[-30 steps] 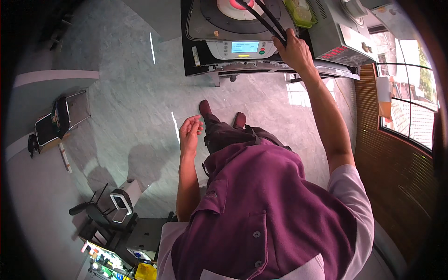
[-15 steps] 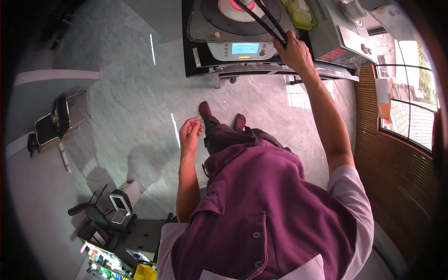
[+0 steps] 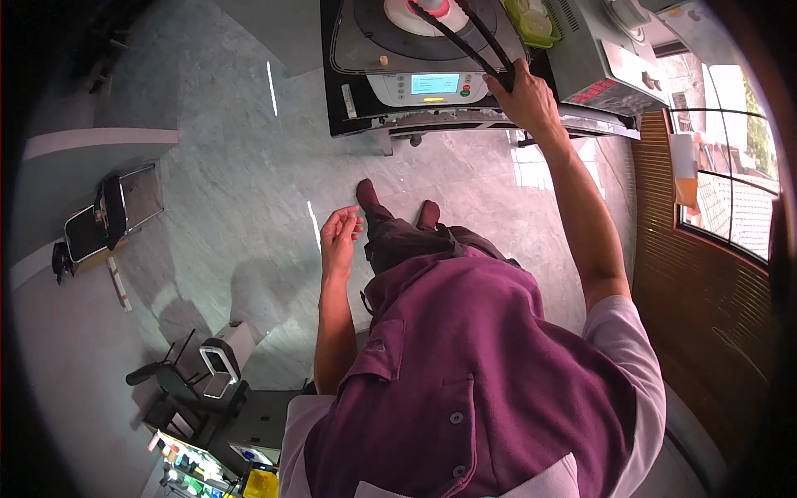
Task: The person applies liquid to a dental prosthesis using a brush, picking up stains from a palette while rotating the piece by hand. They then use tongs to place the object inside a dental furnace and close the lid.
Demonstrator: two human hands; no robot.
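Observation:
My right hand (image 3: 530,101) is closed around the joined end of long black tongs (image 3: 477,50). Their two arms stand apart and reach over a grey furnace-like machine (image 3: 374,64) with a lit display (image 3: 434,84). Between the tong arms and around them, at the top edge, shows a white round part (image 3: 419,23) with a red glow; the tong tips lie against or over it, and I cannot tell if they grip anything. My left hand (image 3: 339,237) hangs over the floor, empty, its fingers loosely curled and apart.
A small tan peg-like piece (image 3: 383,61) stands on the machine's top. A second grey machine (image 3: 610,83) and a green tray (image 3: 533,29) are at the right of the black table (image 3: 365,116). Chairs (image 3: 124,207) stand at left, a window (image 3: 726,158) at far right.
The tongs and my right hand have shifted very slightly, the hand a little lower and to the right. My left hand stays almost as it was.

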